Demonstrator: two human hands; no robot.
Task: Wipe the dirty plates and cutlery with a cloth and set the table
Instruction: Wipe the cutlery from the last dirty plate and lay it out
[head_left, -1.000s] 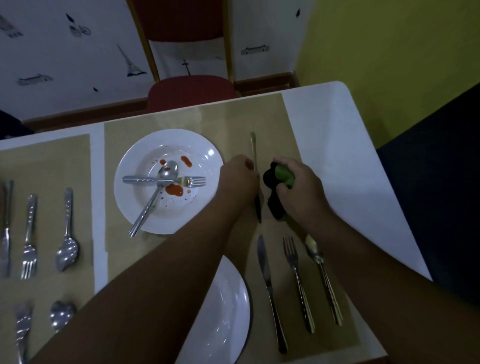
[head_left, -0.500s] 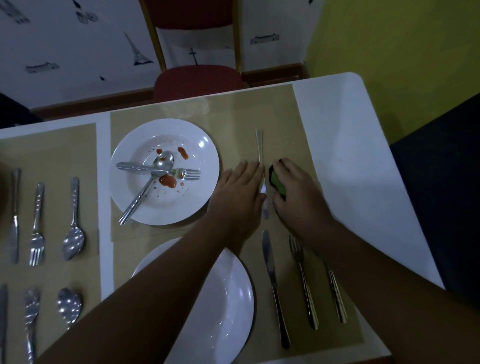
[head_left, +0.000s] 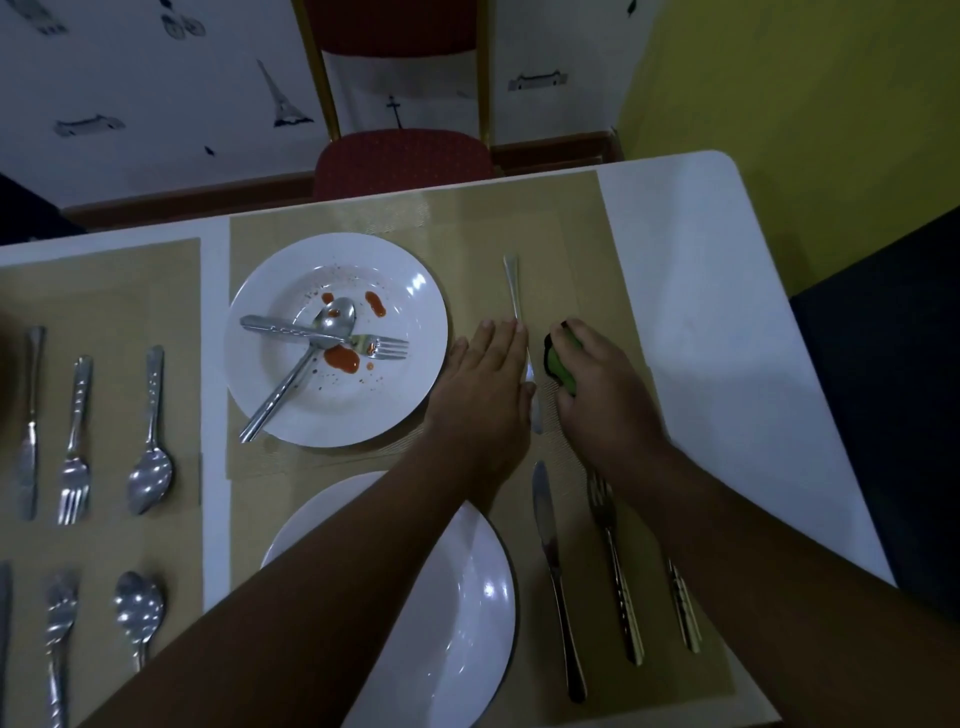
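A dirty white plate (head_left: 291, 395) with red sauce smears carries a crossed spoon (head_left: 306, 364) and fork (head_left: 363, 344). To its right a knife (head_left: 514, 291) lies on the tan placemat (head_left: 519, 218). My left hand (head_left: 488, 384) lies flat with straight fingers beside the knife, touching it. My right hand (head_left: 602, 395) grips a bunched green and black cloth (head_left: 558, 364) just right of the knife. A clean white plate (head_left: 462, 613) sits nearer me, partly under my left forearm.
A knife (head_left: 556, 571), a fork (head_left: 615, 566) and another utensil handle (head_left: 683, 613) lie right of the clean plate. More knives, forks and spoons (head_left: 150, 457) lie on the left placemat. A red chair (head_left: 402, 156) stands behind the table. The white table edge (head_left: 737, 322) is at right.
My left hand went from curled on the knife to flat beside it. My right hand with the cloth lowered onto the mat, right of the knife. The view shifted slightly.
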